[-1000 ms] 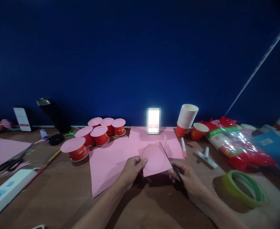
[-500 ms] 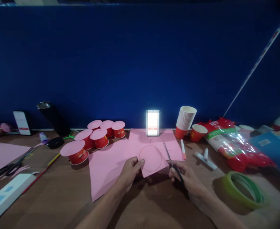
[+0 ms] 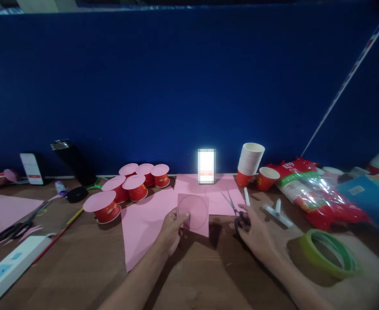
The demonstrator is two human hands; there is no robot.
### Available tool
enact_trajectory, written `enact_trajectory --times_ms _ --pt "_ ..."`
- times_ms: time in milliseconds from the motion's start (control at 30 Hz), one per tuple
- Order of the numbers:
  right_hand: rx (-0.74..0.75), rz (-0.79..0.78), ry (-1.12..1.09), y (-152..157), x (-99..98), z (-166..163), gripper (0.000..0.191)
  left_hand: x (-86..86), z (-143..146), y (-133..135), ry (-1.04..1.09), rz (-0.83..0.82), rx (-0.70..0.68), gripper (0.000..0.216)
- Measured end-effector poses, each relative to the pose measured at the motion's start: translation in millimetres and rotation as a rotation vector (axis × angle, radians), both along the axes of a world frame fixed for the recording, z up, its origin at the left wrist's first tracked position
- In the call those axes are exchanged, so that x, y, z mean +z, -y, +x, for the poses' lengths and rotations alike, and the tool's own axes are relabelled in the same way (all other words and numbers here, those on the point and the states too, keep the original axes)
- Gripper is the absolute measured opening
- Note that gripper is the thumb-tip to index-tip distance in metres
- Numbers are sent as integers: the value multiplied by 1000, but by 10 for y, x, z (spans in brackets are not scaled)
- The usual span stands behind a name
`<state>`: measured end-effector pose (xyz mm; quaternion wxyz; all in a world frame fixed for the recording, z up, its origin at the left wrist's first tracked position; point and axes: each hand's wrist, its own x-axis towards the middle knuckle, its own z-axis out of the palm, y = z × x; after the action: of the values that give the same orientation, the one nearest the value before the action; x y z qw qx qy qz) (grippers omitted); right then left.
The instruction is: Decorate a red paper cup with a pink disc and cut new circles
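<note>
My left hand [image 3: 172, 230] pinches a square of pink paper [image 3: 197, 215] by its left edge, thumb on top. A drawn circle shows on that square, which is held up above the table. To its right, my right hand [image 3: 257, 232] has its fingers through the handles of black-handled scissors [image 3: 236, 209]. The blades are parted and point away from me, apart from the paper square. Beyond them lies a larger pink sheet [image 3: 226, 206] with a faint drawn circle. Another pink sheet [image 3: 140, 234] lies to the left, partly behind my left hand.
Several red paper cups topped with pink discs [image 3: 100, 206] stand left. At right are stacked paper cups [image 3: 251, 161], a single cup [image 3: 268, 178], a red plastic pack [image 3: 312, 189], white markers [image 3: 278, 215] and green tape [image 3: 331, 254]. A power strip [image 3: 13, 265] lies front left.
The paper square has turned and shifted slightly left in my left hand. The scissors have opened and moved away from the paper's right edge.
</note>
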<state>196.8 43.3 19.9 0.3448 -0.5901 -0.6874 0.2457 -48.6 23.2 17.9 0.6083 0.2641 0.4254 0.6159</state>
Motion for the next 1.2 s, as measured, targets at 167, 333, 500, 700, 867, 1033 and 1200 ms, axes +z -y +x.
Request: enact_trajectory --times_ms 167,333,500,700,867,1033,1200 --pt "21 5 267 -36 100 116 35 1 -44 -32 116 -15 25 30" --pt "257 14 318 -29 150 138 37 -17 -96 -48 203 0 72 21" --pt "424 37 331 6 155 125 40 -50 -119 -64 236 11 81 14" --pt "468 45 360 24 179 95 38 -62 -101 -61 262 3 77 13" --pt "419 71 410 44 87 107 50 -48 -81 -64 282 -1 107 12" --pt "457 55 438 82 58 98 55 -53 -82 -82 291 -6 113 10" --pt "502 -22 483 125 249 5 46 -52 -81 -80 286 -10 114 9"
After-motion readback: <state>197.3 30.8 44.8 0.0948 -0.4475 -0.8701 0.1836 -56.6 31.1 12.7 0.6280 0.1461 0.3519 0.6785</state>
